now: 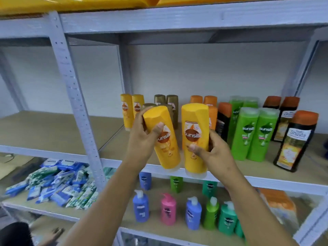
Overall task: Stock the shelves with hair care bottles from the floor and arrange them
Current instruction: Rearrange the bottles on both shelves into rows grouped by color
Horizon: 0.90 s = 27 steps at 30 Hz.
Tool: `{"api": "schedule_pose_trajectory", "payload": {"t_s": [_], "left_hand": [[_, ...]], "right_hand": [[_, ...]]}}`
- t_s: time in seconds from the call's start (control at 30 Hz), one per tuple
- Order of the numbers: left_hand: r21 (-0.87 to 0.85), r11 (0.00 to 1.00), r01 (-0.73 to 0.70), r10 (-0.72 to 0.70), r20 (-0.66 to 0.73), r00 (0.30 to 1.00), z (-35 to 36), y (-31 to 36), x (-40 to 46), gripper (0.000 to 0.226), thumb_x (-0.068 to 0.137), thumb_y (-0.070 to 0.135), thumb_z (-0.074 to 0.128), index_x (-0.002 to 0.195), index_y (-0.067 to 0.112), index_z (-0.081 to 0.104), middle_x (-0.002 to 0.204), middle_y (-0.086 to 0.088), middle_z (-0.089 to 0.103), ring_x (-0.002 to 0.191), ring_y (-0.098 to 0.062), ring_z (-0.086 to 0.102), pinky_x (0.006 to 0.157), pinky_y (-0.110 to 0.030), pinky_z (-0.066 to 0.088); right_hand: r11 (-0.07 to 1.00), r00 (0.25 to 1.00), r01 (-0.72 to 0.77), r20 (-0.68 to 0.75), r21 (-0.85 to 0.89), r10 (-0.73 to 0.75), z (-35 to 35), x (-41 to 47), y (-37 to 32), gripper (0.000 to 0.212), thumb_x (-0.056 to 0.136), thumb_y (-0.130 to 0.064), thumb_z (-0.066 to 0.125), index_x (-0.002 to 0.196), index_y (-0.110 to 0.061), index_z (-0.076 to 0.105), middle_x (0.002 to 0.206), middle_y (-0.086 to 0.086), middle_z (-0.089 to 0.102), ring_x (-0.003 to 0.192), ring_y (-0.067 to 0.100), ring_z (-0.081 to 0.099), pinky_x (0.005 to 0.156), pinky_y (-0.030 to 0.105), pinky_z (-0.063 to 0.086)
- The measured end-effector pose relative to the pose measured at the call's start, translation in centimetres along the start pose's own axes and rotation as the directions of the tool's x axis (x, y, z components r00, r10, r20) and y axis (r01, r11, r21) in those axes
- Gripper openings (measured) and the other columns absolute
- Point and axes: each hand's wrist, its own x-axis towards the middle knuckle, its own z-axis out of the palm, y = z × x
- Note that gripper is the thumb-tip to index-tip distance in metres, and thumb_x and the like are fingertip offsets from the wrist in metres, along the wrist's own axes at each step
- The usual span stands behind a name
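I'm looking into a shop stockroom: grey slotted-metal shelving carries branded shampoo bottles grouped by colour along the board's front edge, pump bottles below, and heaped blue-and-green sachets lower left.

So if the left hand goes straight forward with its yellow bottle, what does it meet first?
Probably the olive-capped bottles just behind the left hand and its yellow bottle; depth is unclear from one view.

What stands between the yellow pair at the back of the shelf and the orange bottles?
The head view shows gold-capped bottles between the yellow pair and the orange bottles.
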Motion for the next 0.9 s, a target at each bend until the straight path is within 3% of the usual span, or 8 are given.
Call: {"api": "schedule_pose_trajectory", "payload": {"t_s": [0.2, 0.43, 0.6, 0.77, 0.83, 0.9], "left_hand": [[0.101, 0.993, 0.062, -0.063, 0.008, 0.998, -9.6, -3.4, 3.6, 0.048, 0.088, 0.024, 0.062, 0.132, 0.021, 0.043, 0.125, -0.004, 0.058, 0.108, -0.014, 0.061, 0.087, -0.033, 0.056], [0.178, 0.977, 0.117, -0.124, 0.033, 0.992, -15.5, -7.9, 7.6, 0.049, 0.090, 0.026, 0.062, 0.134, 0.023, 0.040, 0.126, -0.003, 0.056, 0.110, -0.017, 0.060, 0.087, -0.035, 0.056], [0.234, 0.961, 0.146, -0.142, -0.034, 0.989, -16.7, -10.3, 9.7, 0.047, 0.092, 0.025, 0.060, 0.133, 0.025, 0.039, 0.127, -0.003, 0.054, 0.113, -0.022, 0.058, 0.092, -0.043, 0.054], [0.259, 0.953, 0.155, -0.147, -0.049, 0.988, -17.0, -11.5, 11.7, 0.047, 0.092, 0.028, 0.059, 0.134, 0.025, 0.038, 0.127, 0.000, 0.052, 0.113, -0.022, 0.057, 0.092, -0.045, 0.053], [0.258, 0.954, 0.155, -0.146, -0.054, 0.988, -17.0, -11.9, 12.3, 0.046, 0.092, 0.031, 0.058, 0.134, 0.025, 0.038, 0.125, 0.002, 0.053, 0.112, -0.022, 0.058, 0.092, -0.044, 0.053], [0.257, 0.953, 0.162, -0.151, -0.061, 0.987, -17.1, -12.4, 12.5, 0.047, 0.093, 0.032, 0.057, 0.135, 0.023, 0.038, 0.125, 0.001, 0.054, 0.111, -0.020, 0.059, 0.091, -0.041, 0.054]], "right_hand": [[0.997, 0.998, -0.055, 0.036, 0.054, 0.053, 10.2, 3.6, 1.5, 0.041, 0.080, -0.025, 0.073, 0.116, -0.031, 0.056, 0.111, -0.011, 0.067, 0.099, 0.002, 0.064, 0.078, 0.021, 0.053], [0.988, 0.990, -0.137, 0.026, 0.073, 0.135, 18.2, 7.3, 3.9, 0.042, 0.084, -0.024, 0.070, 0.119, -0.035, 0.049, 0.104, -0.025, 0.060, 0.092, -0.008, 0.059, 0.069, 0.012, 0.046], [0.990, 0.990, -0.139, -0.025, 0.025, 0.139, 21.8, 10.2, 5.8, 0.050, 0.084, -0.021, 0.071, 0.129, -0.022, 0.049, 0.117, -0.005, 0.063, 0.106, 0.013, 0.060, 0.090, 0.036, 0.051], [0.992, 0.991, -0.124, -0.044, 0.023, 0.124, 24.4, 12.6, 7.7, 0.047, 0.084, -0.019, 0.071, 0.124, -0.028, 0.047, 0.119, -0.003, 0.061, 0.111, 0.017, 0.059, 0.095, 0.042, 0.050], [0.990, 0.990, -0.131, -0.054, 0.042, 0.133, 25.1, 13.2, 8.5, 0.046, 0.085, -0.017, 0.070, 0.121, -0.031, 0.045, 0.115, -0.005, 0.060, 0.107, 0.014, 0.059, 0.094, 0.034, 0.051], [0.991, 0.989, -0.131, -0.073, 0.027, 0.132, 25.4, 13.5, 8.8, 0.047, 0.087, -0.016, 0.068, 0.127, -0.025, 0.045, 0.113, -0.008, 0.057, 0.098, 0.005, 0.057, 0.081, 0.008, 0.047]]}}
